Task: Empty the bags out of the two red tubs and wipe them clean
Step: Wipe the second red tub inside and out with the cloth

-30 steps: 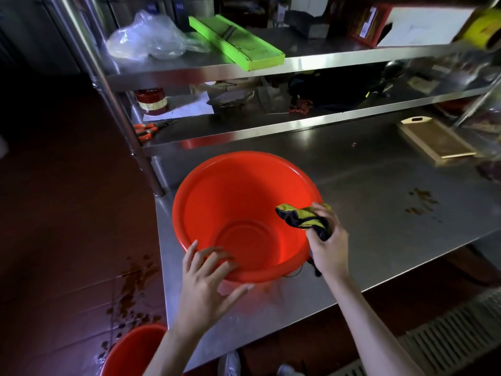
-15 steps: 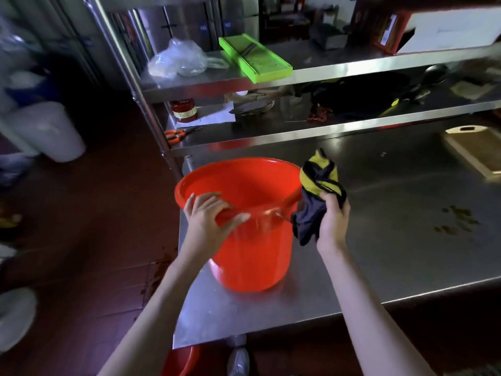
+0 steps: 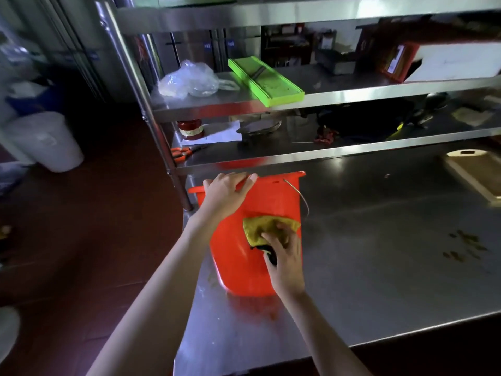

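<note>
Hidden, cropped and blurred parts around the red tub

The red tub shows only its outer wall, so its inside cannot be seen, and the left hand covers part of its rim while the right hand hides the dark part of the cloth. The cutting board runs off the right edge. Objects in the dark on the lower shelf cannot be identified, the white container at left is blurred, and the stains on the table are unclear.
</note>
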